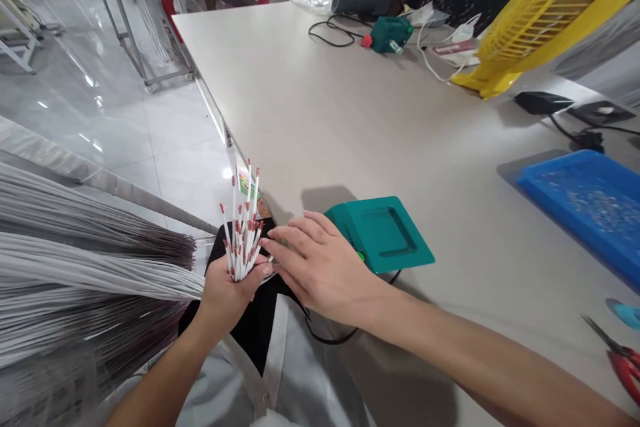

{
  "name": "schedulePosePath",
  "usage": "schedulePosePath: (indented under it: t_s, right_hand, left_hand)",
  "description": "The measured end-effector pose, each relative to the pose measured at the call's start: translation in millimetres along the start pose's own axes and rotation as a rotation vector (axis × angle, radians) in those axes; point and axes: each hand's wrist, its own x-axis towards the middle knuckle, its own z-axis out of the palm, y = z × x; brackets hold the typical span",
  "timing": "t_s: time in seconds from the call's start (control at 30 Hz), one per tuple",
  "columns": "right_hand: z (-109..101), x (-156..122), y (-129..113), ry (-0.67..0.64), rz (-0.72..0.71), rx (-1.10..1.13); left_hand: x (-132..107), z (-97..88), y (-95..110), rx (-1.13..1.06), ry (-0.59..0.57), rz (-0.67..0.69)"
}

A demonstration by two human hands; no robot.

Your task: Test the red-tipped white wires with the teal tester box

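Upright now, white wires (245,243) bristled from the left hand (227,290)

Closed snugly round the bunch, that hand held it near the edge of the counter (280,107), red-brown tips fanned upward! Alongside hovered the right hand (317,267), fingers part-curled and fingertips at the bunch's side; whether they pinched a wire, the view couldn't settle. A teal device (393,233) sat just beyond its knuckles.

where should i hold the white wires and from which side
Probably around the gathered lower part of the white wires, below the reddish tips, coming from the left, as the left grip does: there they bunch together, while the tips spread and the right grip is beside the other side.
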Motion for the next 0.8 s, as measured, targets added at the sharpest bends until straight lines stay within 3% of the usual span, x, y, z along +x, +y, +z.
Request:
schedulePosePath:
  t_s: [0.13, 0.33, 0.5, 0.57, 0.7, 0.8]
  right_hand:
    - [9, 5, -2, -0.119, -0.028, -0.01]
    - [13, 4, -8, -0.185, -0.093, -0.114]
    - [4, 2, -7, -0.234, -0.008, -0.191]
    - [0, 1, -4, -0.199, 0.048, -0.106]
    - [0, -1, -4, 0.01, 0.129, 0.117]
    - [9, 2, -8, 0.02, 0.179, 0.267]
  left_hand:
    - [-5, -3.9, -2, 0.059, -0.003, -0.016]
    - [-6, -6.7, -6, 0.105, -0.075, -0.004]
    - [-3, -8.1, -14, 0.121, -0.062, -0.049]
    - [-2, -8.6, -17, 0.099, -0.031, -0.096]
    - [-2, -8.2, -15, 0.027, 0.043, -0.093]
    - [-2, -7.4, -12, 0.012, 0.007, -0.046]
